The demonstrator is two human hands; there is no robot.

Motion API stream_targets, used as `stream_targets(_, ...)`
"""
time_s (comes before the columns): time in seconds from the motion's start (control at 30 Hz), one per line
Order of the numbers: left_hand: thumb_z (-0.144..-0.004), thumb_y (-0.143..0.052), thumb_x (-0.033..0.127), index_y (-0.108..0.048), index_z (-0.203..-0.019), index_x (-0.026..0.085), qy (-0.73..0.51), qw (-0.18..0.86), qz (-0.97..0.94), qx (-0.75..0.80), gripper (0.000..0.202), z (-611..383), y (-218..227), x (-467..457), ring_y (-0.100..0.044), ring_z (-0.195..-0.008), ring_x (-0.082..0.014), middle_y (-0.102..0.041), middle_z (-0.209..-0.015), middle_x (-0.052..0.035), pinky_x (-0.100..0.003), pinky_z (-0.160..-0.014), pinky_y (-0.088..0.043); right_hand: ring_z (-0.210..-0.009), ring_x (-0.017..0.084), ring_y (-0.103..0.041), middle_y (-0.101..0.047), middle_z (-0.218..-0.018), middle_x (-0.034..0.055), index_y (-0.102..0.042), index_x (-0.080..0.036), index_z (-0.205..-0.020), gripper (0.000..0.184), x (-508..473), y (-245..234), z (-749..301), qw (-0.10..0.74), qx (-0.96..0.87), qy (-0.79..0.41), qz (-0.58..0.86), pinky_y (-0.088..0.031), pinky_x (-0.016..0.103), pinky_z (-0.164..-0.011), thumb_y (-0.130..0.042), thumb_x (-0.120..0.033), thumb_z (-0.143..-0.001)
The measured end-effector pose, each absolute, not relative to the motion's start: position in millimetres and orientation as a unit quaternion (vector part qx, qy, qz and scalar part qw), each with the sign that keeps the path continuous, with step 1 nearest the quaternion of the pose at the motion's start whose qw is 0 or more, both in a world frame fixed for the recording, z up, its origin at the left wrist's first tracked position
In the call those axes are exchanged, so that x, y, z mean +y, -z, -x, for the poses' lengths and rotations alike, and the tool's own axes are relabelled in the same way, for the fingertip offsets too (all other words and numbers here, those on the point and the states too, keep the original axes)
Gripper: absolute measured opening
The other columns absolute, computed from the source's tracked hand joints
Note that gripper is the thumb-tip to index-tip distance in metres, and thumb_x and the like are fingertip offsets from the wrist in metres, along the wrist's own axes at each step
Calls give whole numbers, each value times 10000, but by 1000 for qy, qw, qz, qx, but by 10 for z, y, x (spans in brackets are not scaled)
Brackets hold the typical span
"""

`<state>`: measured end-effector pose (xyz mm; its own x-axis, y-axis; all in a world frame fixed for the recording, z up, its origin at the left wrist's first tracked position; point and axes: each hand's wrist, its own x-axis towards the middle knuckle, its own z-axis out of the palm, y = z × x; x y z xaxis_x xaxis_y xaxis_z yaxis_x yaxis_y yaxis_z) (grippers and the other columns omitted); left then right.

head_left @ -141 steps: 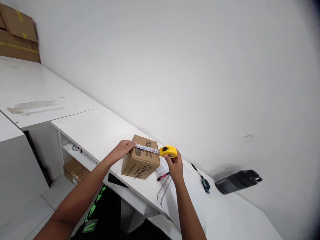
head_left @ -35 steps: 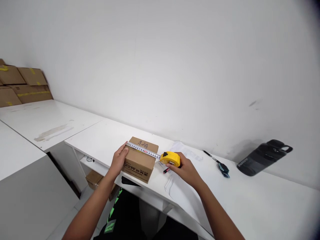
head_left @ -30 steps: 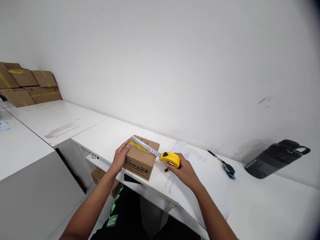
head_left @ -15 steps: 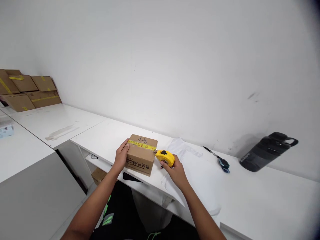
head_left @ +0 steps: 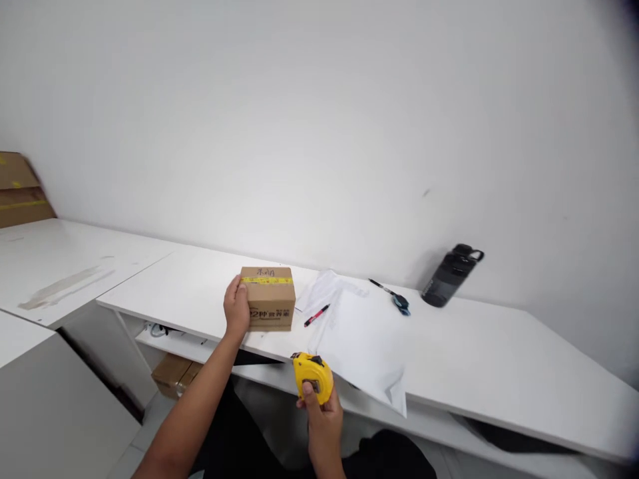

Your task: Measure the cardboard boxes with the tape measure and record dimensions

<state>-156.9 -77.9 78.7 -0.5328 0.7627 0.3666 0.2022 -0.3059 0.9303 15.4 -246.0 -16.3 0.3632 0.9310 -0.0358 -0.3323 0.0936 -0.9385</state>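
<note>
A small brown cardboard box [head_left: 269,303] with yellow tape and black writing stands on the white desk. My left hand [head_left: 236,309] grips its left side, thumb on the front face and fingers behind. In front of the desk's edge my right hand [head_left: 323,416] holds a yellow tape measure [head_left: 312,378], apart from the box. No drawn-out blade shows clearly. A red and black pen [head_left: 317,315] lies right of the box, beside a crumpled white cloth or sheet [head_left: 357,326] that hangs over the front edge.
A dark bottle [head_left: 452,276] leans against the wall at the right. Near it lie a black pen-like stick [head_left: 382,287] and a small dark blue item [head_left: 401,304]. Taped cartons [head_left: 20,193] are stacked far left. Another carton [head_left: 172,374] sits below the desk.
My right hand has drawn the tape measure away from the box, down and toward me. The red pen now shows. My left hand stays on the box, and the view has shifted right.
</note>
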Motion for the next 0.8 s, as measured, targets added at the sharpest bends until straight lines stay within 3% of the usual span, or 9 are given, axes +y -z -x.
stream_targets(0.1, -931, -425, 358, -532, -1339, 168, -641, 105, -487, 584, 462, 1490, -944, -712, -260, -1434, -296, -403, -1497, -140, -507, -1177, -168, -635, 158, -546, -645, -829, 23, -588, -220, -1026, 506, -2723, 319, -107, 671, -245, -524, 464, -456, 270, -503, -713, -594, -710)
stream_targets(0.2, -882, -546, 446, -431, -1408, 163, -625, 31, -540, 563, 608, 1375, -1010, -982, -20, -1481, -338, -195, -1586, -159, -578, -1165, 4, -546, 146, -518, -667, -789, 43, -605, -202, -989, 546, -2911, 349, -154, 658, -201, -572, 447, -424, 276, -468, -616, -691, -747)
stream_targets(0.27, -840, -579, 551, -460, -1391, 179, -626, 100, -597, 492, 675, 1281, -896, -1365, -169, -1456, -336, -314, -1530, -169, -517, -1187, -44, -487, 134, -491, -672, -760, 45, -611, -207, -965, 594, -2970, 291, -194, 661, -185, -588, 428, -418, 282, -463, -496, -760, -782)
stream_targets(0.37, -721, -611, 713, -576, -1298, 245, -532, 376, -652, 389, 744, 1130, -528, -2012, -429, -1310, -358, -507, -1395, -154, -488, -1130, -288, -479, 148, -509, -660, -727, 49, -618, -212, -980, 679, -2943, 136, -206, 660, -210, -603, 396, -412, 284, -439, -372, -816, -793)
stream_targets(0.43, -699, -540, 794, -508, -1372, 276, -453, 559, -604, 344, 850, 1052, -281, -2323, -614, -1052, -324, -554, -1340, -159, -471, -920, -494, -492, 167, -535, -645, -711, 51, -614, -208, -1024, 721, -2871, 46, -165, 640, -250, -619, 381, -399, 280, -408, -372, -838, -771)
stream_targets(0.5, -718, -386, 855, -434, -1430, 293, -399, 665, -547, 315, 908, 1024, -128, -2471, -660, -796, -258, -602, -1259, -162, -412, -697, -550, -491, 178, -547, -624, -682, 41, -605, -208, -1068, 750, -2789, 8, -91, 601, -290, -643, 376, -392, 274, -390, -403, -853, -743)
stream_targets(0.57, -717, -364, 864, -409, -1443, 311, -394, 693, -517, 311, 914, 1054, -84, -2475, -644, -712, -225, -602, -1257, -150, -369, -602, -533, -488, 176, -549, -601, -648, 27, -606, -210, -1087, 756, -2728, 27, -7, 553, -322, -661, 391, -400, 270, -398, -410, -853, -742)
stream_targets(0.63, -727, -436, 832, -484, -1384, 304, -429, 681, -503, 316, 844, 1123, -112, -2393, -642, -783, -227, -606, -1248, -132, -351, -649, -531, -509, 180, -559, -588, -621, 20, -623, -210, -1073, 740, -2693, 66, 48, 511, -357, -662, 417, -418, 274, -433, -396, -842, -761)
stream_targets(0.8, -856, -455, 679, -643, -1019, 223, -448, 701, -459, 312, 520, 1273, -293, -2074, -628, -812, -204, -652, -944, -83, -335, -745, -505, -601, 189, -568, -609, -622, 10, -673, -215, -831, 521, -2484, -124, -243, 435, -599, -503, 447, -442, 294, -582, -470, -695, -842)
